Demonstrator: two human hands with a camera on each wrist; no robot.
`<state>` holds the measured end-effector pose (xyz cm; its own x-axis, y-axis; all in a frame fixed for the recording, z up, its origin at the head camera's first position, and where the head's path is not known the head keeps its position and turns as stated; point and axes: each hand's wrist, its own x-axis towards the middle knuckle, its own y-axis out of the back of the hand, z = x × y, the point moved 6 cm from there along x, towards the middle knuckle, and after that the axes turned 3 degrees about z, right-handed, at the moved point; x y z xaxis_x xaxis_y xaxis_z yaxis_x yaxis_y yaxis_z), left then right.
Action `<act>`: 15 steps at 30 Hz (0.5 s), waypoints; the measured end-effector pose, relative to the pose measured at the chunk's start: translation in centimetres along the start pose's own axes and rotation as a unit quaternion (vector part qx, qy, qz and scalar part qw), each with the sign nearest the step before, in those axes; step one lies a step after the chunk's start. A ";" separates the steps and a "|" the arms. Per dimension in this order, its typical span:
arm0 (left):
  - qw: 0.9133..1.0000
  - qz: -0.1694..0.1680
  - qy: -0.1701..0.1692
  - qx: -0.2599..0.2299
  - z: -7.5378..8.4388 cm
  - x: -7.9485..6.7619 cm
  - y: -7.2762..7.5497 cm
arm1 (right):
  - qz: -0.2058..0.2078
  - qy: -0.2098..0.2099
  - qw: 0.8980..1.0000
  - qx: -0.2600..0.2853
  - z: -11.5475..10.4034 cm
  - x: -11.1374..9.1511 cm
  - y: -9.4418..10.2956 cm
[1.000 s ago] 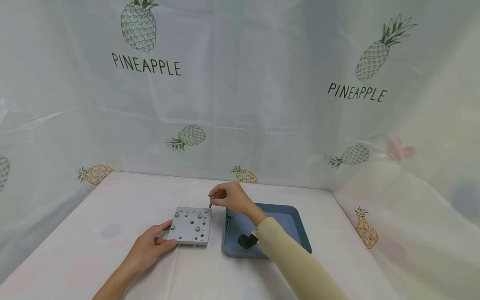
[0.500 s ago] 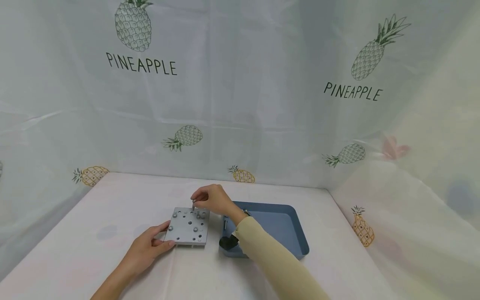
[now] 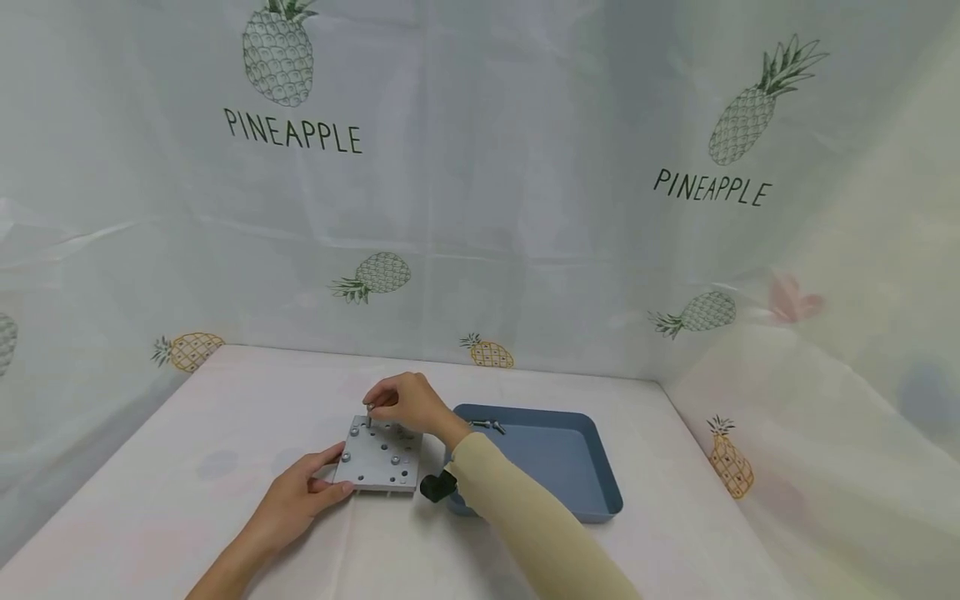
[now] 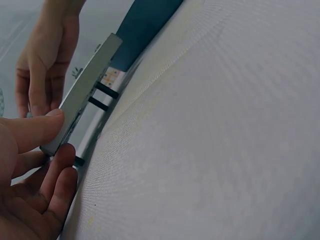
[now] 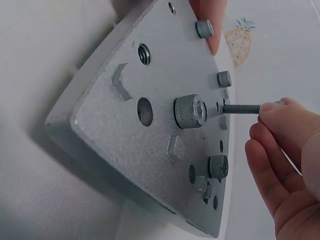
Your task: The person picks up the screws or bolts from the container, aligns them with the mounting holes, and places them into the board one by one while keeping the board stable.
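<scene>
From where I sit at the remote feeds, the metal plate (image 3: pixel 372 458) is low in the head view, left of centre, on the pale tablecloth (image 3: pixel 172 492). The left hand (image 3: pixel 300 492) holds it by its left edge; in the left wrist view, I see the thumb on one face and fingers curled at the other. The right hand (image 3: pixel 408 404) reaches over the plate's far edge, pinching a bolt (image 5: pixel 243 108) between thumb and finger. In my right wrist view, at right of centre, that bolt's threaded end points at the plate's face by a hole; I can't tell whether the tip has entered. Four other bolts (image 5: pixel 191 111) have their heads on that same face, among several bare holes. Dark shanks (image 4: pixel 107 90) jut from the underside in the left wrist view, upper left of the frame. Just right of the plate in the head view stands a blue tray (image 3: pixel 558 467), with loose bolts (image 3: pixel 487 424) at its upper left, partly behind the right forearm. A pale yellow sleeve (image 3: pixel 517 508) crosses over the tray, and a black piece (image 3: pixel 433 487) sits at its cuff. A pineapple-print curtain (image 3: pixel 495 167) fills the upper frame.
</scene>
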<state>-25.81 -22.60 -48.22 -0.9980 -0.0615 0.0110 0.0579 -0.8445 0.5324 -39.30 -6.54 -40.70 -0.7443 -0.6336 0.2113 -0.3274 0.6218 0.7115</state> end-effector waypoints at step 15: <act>1.000 0.000 0.002 -0.012 0.0 -0.1 -0.1 | -0.032 0.020 0.999 -0.018 0.0 0.7 -1.0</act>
<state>-25.71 -22.50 -48.26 -0.9980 -0.0634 0.0069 0.0580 -0.8572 0.5116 -39.47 -7.59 -41.26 -0.6980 -0.6904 0.1900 -0.3520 0.5619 0.7486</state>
